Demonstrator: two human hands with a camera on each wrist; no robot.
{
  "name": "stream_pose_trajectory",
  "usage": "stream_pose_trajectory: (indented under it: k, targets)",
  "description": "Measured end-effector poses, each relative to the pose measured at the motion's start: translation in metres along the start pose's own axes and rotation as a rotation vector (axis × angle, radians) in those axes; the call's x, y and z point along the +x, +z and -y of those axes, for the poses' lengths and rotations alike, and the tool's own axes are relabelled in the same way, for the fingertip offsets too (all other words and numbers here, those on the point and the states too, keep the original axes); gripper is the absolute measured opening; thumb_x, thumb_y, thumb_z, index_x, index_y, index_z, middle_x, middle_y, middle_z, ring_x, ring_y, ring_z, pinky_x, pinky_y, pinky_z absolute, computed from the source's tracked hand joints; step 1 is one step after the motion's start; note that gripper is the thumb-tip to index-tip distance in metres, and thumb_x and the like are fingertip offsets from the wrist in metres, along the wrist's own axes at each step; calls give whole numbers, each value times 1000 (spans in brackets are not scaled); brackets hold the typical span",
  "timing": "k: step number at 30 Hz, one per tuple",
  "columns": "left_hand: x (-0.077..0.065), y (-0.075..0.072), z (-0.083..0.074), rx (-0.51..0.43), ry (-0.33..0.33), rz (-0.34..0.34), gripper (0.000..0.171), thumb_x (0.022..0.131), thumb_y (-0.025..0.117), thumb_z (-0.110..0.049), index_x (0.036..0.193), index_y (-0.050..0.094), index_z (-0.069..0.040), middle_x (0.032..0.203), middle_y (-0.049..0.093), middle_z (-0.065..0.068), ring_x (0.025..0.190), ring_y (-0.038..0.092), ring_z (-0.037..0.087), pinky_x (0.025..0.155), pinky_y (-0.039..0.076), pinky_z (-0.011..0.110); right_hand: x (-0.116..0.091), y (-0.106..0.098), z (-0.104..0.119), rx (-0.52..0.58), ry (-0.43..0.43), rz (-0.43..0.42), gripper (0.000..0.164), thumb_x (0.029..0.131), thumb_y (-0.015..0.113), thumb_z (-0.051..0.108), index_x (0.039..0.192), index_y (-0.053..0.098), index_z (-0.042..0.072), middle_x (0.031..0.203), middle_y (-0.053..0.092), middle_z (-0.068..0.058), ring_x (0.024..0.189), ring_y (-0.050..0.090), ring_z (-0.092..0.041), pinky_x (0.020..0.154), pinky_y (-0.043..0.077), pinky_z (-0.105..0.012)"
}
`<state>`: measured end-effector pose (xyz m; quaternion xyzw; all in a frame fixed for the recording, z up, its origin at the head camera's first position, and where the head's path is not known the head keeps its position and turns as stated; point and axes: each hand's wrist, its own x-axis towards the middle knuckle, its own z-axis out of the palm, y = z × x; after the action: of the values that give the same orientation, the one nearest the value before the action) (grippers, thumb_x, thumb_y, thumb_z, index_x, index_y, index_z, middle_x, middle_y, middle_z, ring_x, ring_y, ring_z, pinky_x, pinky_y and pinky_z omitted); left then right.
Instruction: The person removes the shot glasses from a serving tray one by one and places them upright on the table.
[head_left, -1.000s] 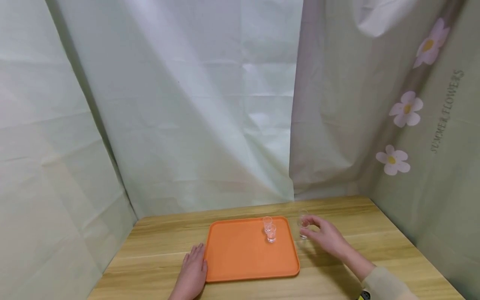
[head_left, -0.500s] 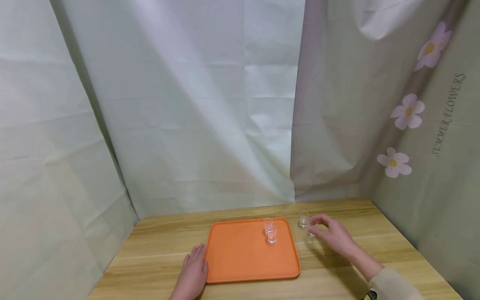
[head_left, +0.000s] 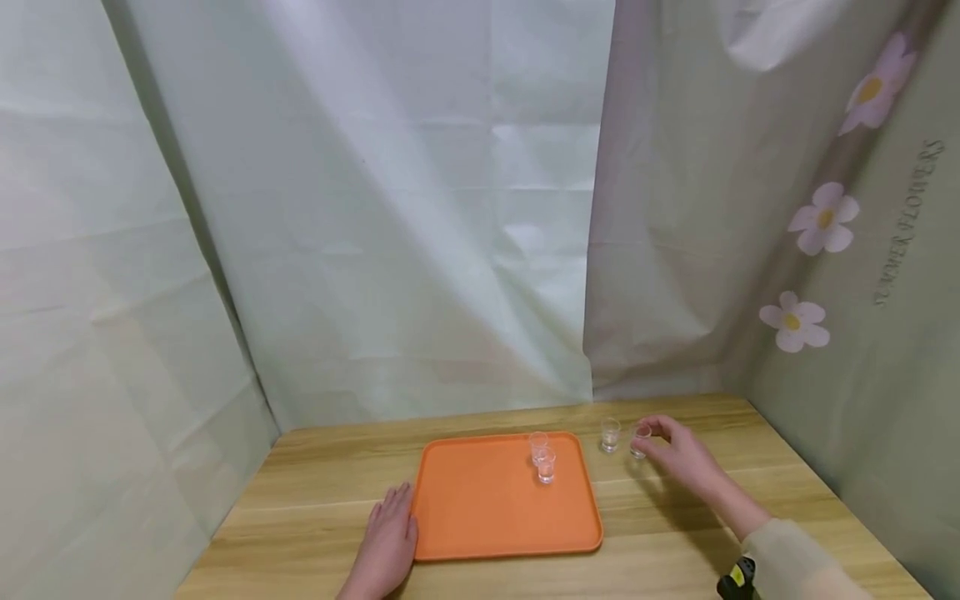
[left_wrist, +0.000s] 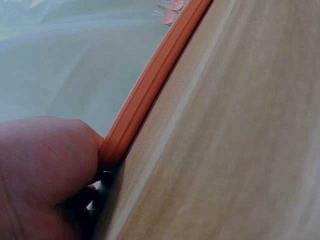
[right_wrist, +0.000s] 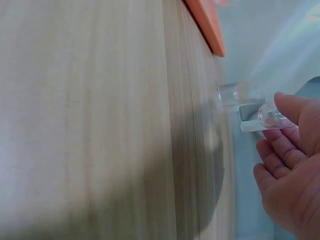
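Note:
Between the thumb and fingers of my right hand (head_left: 681,457) is a small clear shot glass (head_left: 640,443), upright, right of the tray; whether its base touches the table cannot be told. In the right wrist view the thumb and fingers pinch this glass (right_wrist: 272,117) near its rim. A second shot glass (head_left: 610,436) stands on the table just left of it. My left hand (head_left: 386,537) lies with fingers extended against the left edge of the orange tray (head_left: 487,512). Near the tray's back right corner stand two more shot glasses, one behind (head_left: 537,446) and one in front (head_left: 546,468).
The wooden table (head_left: 315,492) reaches back to a pale hanging curtain (head_left: 412,250). Another curtain side with printed flowers (head_left: 795,322) rises at the right. A dark and yellow wrist device (head_left: 738,578) shows by the right sleeve.
My right hand has moved the pinched glass rightward and slightly back, away from the tray and the neighbouring glass. The left hand and tray stay in place.

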<state>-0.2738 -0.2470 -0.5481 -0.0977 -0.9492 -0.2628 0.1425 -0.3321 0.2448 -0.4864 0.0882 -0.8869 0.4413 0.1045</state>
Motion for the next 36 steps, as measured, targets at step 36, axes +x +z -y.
stream_pose_trajectory:
  k: [36]
  targets:
    - [0, 8, 8, -18, 14, -36, 48, 105, 61, -1, 148, 56, 17, 154, 54, 38, 147, 45, 60, 119, 31, 78, 22, 18, -17, 27, 48, -29, 41, 106, 76, 15, 136, 64, -11, 122, 73, -23, 120, 68, -46, 97, 60, -53]
